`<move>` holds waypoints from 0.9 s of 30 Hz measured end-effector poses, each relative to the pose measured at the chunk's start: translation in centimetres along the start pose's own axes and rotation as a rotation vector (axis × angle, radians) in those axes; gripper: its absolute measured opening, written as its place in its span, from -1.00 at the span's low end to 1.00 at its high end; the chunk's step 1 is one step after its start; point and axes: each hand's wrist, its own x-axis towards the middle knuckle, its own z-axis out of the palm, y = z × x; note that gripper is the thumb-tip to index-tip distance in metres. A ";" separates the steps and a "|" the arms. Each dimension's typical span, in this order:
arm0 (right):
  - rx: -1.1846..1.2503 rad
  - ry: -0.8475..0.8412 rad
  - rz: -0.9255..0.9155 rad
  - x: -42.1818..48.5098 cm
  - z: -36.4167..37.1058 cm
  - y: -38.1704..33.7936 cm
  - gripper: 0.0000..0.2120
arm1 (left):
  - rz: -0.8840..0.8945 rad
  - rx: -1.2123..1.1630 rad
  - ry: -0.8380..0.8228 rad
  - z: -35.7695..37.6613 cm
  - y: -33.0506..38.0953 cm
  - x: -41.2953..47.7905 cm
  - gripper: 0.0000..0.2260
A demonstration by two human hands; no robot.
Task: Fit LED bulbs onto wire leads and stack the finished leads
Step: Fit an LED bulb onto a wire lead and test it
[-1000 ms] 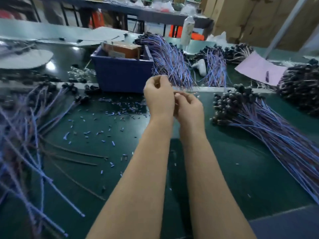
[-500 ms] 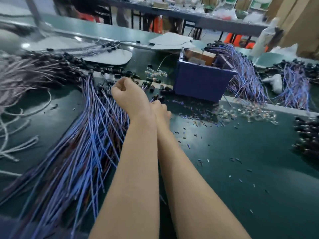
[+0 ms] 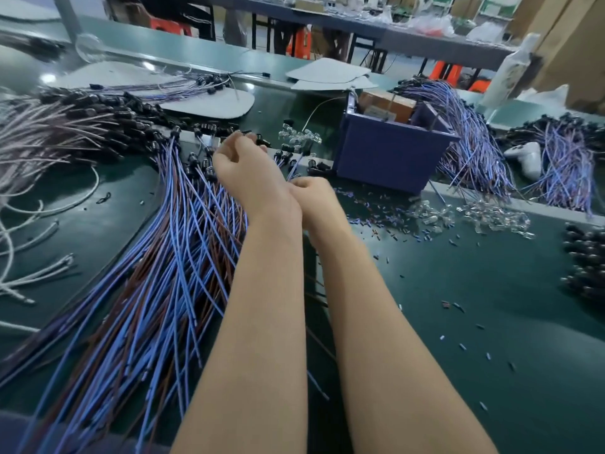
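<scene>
Both hands are reaching farther out than half a second ago, the left hand (image 3: 244, 170) edging forward over the black-capped ends of the leads and the right hand (image 3: 316, 198) coming more into sight from behind the left wrist.

A big pile of wire leads (image 3: 170, 257), blue and brown, is lying under and to the left of the left forearm, fanning back toward the person, with its capped ends bunching just beyond the left fingertips. The left fingers are curling down among those caps; whether they are pinching one I cannot tell. The right hand is sitting just beside the left wrist, its fingers curling inward. One thin blue lead (image 3: 294, 167) is running forward from just ahead of its knuckles, but whether the hand is gripping it I cannot tell.

Ahead of the right hand a small cluster of clear LED bulbs (image 3: 299, 137) is lying, and a wider scatter of bulbs (image 3: 491, 214) is spreading well to its right, beside loose blue offcuts (image 3: 376, 221). A blue box (image 3: 389, 158) is standing ahead and right of the right hand, with a wire bundle (image 3: 471, 142) draping past its far side. More black-capped leads (image 3: 586, 263) are showing at the far right edge. White cords (image 3: 32, 224) are trailing well left of the left hand on the green table (image 3: 458, 306).
</scene>
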 end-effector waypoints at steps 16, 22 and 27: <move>0.872 0.784 -0.226 -3.8 -18.5 4.5 -0.81 | -0.533 0.531 -0.842 4.4 -9.8 -9.0 -0.69; 1.067 0.911 -0.118 -4.4 -19.7 8.2 -0.78 | -0.576 0.074 -0.608 4.1 -11.8 -8.6 -0.80; 0.888 0.582 -0.076 -3.0 -16.1 8.7 -0.84 | -0.446 0.170 -0.580 3.7 -12.7 -8.8 -0.80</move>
